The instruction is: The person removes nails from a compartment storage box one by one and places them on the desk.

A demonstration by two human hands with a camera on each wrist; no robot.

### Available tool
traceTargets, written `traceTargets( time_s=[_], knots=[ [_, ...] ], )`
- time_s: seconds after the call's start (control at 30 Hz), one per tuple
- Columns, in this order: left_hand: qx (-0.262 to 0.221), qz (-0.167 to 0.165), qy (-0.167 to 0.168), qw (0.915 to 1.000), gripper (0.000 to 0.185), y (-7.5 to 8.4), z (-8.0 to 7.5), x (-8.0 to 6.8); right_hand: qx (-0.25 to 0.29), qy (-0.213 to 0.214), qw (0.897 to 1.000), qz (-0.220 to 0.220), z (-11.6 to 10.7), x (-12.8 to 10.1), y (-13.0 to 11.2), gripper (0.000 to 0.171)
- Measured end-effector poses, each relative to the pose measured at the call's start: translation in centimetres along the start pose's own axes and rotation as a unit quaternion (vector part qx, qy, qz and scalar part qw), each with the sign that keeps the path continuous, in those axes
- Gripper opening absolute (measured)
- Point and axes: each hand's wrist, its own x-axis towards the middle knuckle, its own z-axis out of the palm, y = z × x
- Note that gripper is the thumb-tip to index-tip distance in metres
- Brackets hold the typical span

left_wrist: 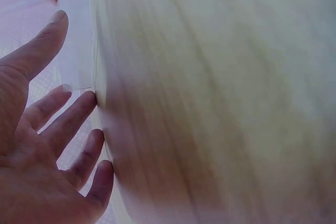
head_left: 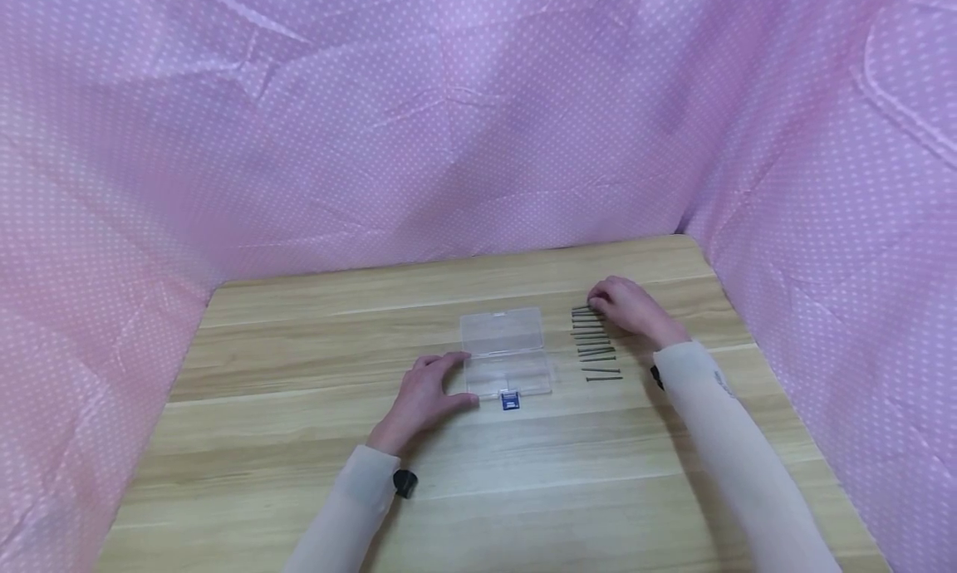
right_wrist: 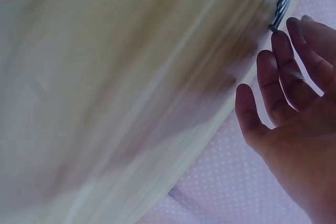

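A clear plastic box [head_left: 508,372] lies on the table with its lid [head_left: 501,332] folded back flat. Its blue latch [head_left: 510,401] points toward me. My left hand [head_left: 424,394] touches the box's left end, thumb at the front corner and forefinger by the hinge. In the left wrist view those fingers are spread and only slightly bent. To the right of the box is a column of thin dark metal screws [head_left: 594,350], lying crosswise. My right hand [head_left: 630,307] is at the column's far end, its thumb and forefinger pinching the end of the farthest screw. My fingertips partly hide that screw.
A light wooden table [head_left: 299,349] carries everything. Pink dotted cloth [head_left: 449,141] hangs behind it and along both sides. Dark wrist cameras [head_left: 404,482] sit under the pale sleeves [head_left: 733,448].
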Motion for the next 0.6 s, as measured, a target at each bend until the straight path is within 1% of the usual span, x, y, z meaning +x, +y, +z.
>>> traceTargets(
  time_s=[0.33, 0.5, 0.6],
  knots=[
    [-0.01, -0.012, -0.016, 0.9998, 0.088, -0.3, -0.5, -0.1, 0.013, 0.032, 0.999, 0.007, -0.8, -1.2, -0.5, 0.026],
    [-0.015, -0.008, -0.017, 0.9997, 0.09, -0.5, -0.6, -0.5, 0.021, 0.059, 0.998, -0.003, -0.9, -2.2, -1.1, 0.029],
    [-0.031, -0.004, -0.013, 0.9994, 0.09, -0.6, -0.8, -0.8, 0.03, 0.075, 0.997, -0.004, -0.8, -3.0, -1.4, 0.033]
  ],
)
